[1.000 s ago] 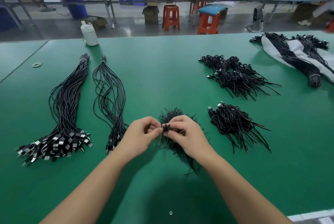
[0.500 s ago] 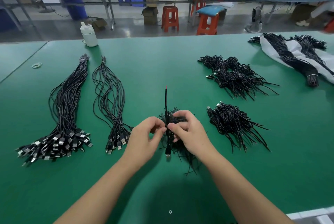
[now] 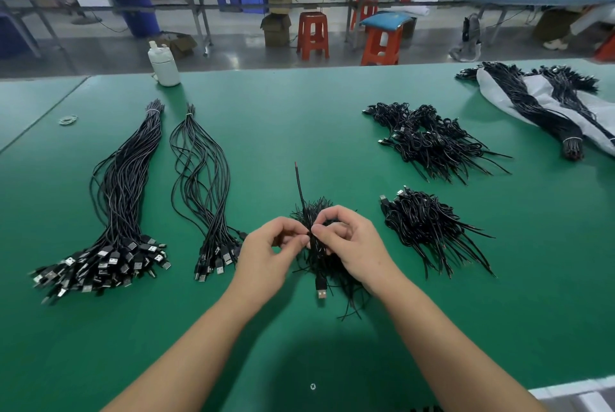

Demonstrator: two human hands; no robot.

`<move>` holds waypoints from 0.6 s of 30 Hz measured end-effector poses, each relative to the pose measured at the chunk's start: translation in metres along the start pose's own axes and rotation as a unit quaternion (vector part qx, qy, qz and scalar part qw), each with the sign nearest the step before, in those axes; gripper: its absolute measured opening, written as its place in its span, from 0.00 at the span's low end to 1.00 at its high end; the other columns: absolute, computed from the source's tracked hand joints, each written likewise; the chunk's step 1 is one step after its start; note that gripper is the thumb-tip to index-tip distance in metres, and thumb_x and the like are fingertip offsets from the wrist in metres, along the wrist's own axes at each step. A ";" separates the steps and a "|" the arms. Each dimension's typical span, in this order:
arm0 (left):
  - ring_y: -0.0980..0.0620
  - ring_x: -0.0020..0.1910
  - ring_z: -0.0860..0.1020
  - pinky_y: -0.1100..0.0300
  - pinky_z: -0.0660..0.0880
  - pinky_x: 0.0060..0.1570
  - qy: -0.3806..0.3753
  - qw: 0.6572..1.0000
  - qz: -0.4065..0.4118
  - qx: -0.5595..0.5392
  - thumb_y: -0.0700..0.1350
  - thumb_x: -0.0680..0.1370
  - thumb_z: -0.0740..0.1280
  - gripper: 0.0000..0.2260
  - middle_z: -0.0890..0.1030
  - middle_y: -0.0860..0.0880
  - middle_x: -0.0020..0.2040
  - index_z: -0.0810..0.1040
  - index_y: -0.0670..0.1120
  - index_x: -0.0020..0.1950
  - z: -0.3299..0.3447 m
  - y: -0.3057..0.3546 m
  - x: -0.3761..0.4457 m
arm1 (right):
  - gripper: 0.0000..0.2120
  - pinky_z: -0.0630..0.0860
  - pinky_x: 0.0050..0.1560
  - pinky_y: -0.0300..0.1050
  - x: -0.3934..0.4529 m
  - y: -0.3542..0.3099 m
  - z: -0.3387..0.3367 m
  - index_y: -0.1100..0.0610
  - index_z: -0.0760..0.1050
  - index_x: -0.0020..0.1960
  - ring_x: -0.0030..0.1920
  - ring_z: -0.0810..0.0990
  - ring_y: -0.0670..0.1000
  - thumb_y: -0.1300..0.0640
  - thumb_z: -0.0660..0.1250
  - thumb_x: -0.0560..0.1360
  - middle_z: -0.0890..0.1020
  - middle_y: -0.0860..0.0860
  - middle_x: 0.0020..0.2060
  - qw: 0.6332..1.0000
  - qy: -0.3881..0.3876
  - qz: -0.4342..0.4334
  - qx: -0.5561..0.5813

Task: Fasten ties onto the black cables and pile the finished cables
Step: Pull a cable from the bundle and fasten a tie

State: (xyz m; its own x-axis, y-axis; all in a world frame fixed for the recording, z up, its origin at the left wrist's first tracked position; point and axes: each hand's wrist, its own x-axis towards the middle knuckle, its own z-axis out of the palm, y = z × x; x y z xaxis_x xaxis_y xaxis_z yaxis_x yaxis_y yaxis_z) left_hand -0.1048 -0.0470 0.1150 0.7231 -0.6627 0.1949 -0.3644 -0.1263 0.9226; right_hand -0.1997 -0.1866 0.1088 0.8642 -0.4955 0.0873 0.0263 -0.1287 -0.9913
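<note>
A folded black cable [image 3: 320, 282] is held upright over a heap of black ties [image 3: 336, 273] at the table's near middle; its USB plug hangs low and its thin end sticks up. My left hand [image 3: 266, 252] and my right hand [image 3: 349, 240] both pinch the cable's middle, fingertips almost touching. Finished coiled cables lie in a pile [image 3: 429, 228] to the right and in a bigger pile [image 3: 429, 140] farther back. Two bundles of straight cables [image 3: 116, 212], [image 3: 206, 198] lie on the left.
A white bottle [image 3: 163, 64] stands at the far left edge of the green table [image 3: 299, 112]. More cable bundles lie on a white bag [image 3: 545, 102] at the far right. A loose rubber band [image 3: 68, 119] lies at the left. A small screw [image 3: 312, 386] sits near me.
The cable was bunched small between my fingers a second ago; now it stands stretched out, thin end up and plug hanging below. Both hands stayed in place.
</note>
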 end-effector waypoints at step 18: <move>0.55 0.35 0.72 0.68 0.70 0.36 -0.033 0.996 -0.067 -0.039 0.36 0.77 0.71 0.04 0.77 0.51 0.35 0.80 0.44 0.44 -0.015 -0.002 0.008 | 0.22 0.76 0.46 0.42 -0.002 0.000 0.002 0.43 0.76 0.60 0.38 0.76 0.45 0.68 0.64 0.75 0.82 0.47 0.47 0.989 -0.049 -0.053 -0.132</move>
State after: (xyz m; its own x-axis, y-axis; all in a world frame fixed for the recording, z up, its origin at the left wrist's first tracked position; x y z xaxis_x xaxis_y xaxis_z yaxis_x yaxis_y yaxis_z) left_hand -0.0893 -0.0409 0.1202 0.7213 -0.6909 0.0483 -0.2186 -0.1610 0.9624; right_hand -0.2005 -0.1840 0.1079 0.9087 -0.3832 0.1657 -0.0021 -0.4012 -0.9160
